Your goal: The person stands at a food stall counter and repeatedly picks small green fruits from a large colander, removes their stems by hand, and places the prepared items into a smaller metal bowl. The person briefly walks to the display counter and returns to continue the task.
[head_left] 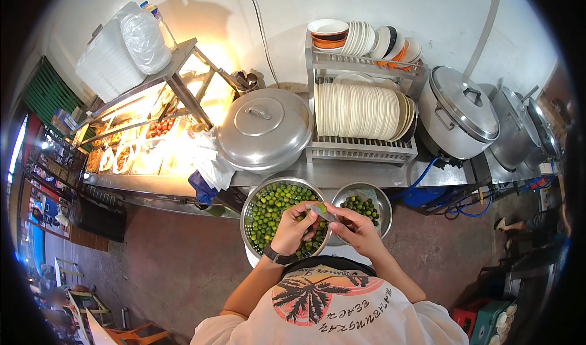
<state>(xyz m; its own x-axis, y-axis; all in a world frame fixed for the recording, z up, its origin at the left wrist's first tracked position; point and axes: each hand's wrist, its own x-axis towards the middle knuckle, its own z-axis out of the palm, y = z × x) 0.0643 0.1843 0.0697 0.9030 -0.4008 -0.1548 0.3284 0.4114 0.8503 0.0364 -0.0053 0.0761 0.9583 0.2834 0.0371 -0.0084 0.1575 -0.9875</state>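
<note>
My left hand [296, 229] is closed around a small green citrus fruit [321, 208], above a large perforated steel colander [246, 220] heaped with green fruits [273, 209]. My right hand [355, 228] grips a small grey blade [323, 217], probably a knife, held against that fruit; its handle is hidden in the fingers. Just right of the colander, partly behind my right hand, a smaller steel bowl [383, 204] holds darker green fruits [364, 206].
A lit food display [128, 149] and large lidded aluminium pot [259, 137] line the steel counter [427, 173], beside a plate rack [360, 152], rice cooker [458, 113] and tall pots [513, 128]. A person's legs [519, 220] show far right; stools [134, 333] stand lower left.
</note>
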